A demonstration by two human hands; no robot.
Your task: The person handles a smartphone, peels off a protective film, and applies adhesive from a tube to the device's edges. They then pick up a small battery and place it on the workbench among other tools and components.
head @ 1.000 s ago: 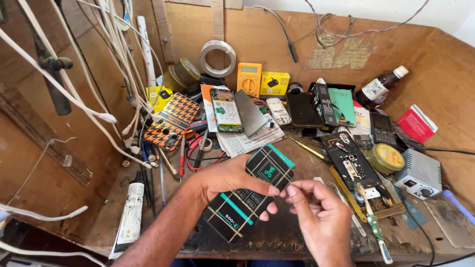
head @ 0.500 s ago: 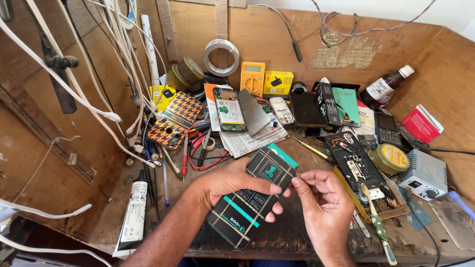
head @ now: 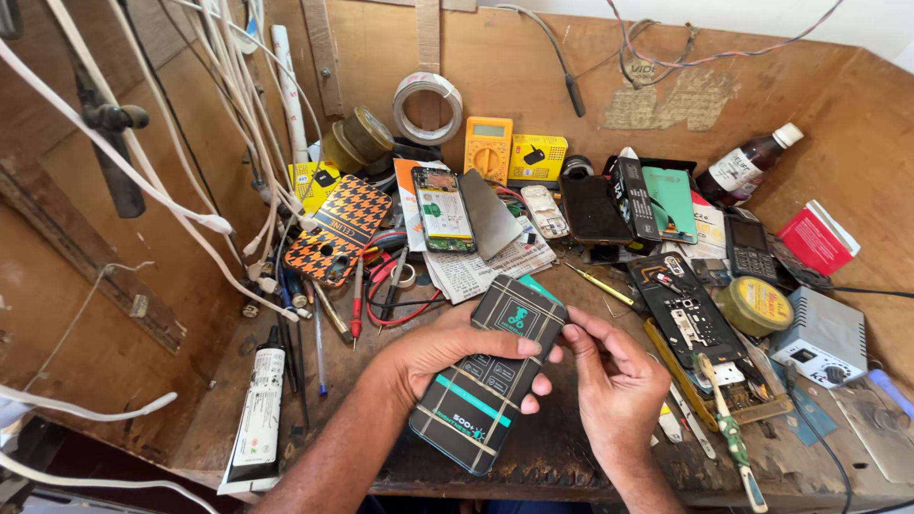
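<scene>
My left hand (head: 457,350) lies across a dark, striped flat pouch (head: 487,376) with teal marks, holding it down on the wooden bench (head: 286,400). Just right of the pouch, my right hand (head: 617,381) has its fingers curled and pinched together at the pouch's right edge; whether a small part sits between the fingertips I cannot tell. An opened phone with its board exposed (head: 687,309) lies to the right of my right hand.
Behind the hands lie a phone with a green board (head: 443,209), a yellow multimeter (head: 487,148), tape rolls (head: 428,107), a patterned phone case (head: 338,228) and a brown bottle (head: 747,167). White cables (head: 190,200) hang at left. A tube (head: 257,414) lies front left; screwdrivers (head: 728,433) lie right.
My right hand has closed in toward the pouch's right edge and its fingers have curled tighter. My left hand has stayed on the pouch.
</scene>
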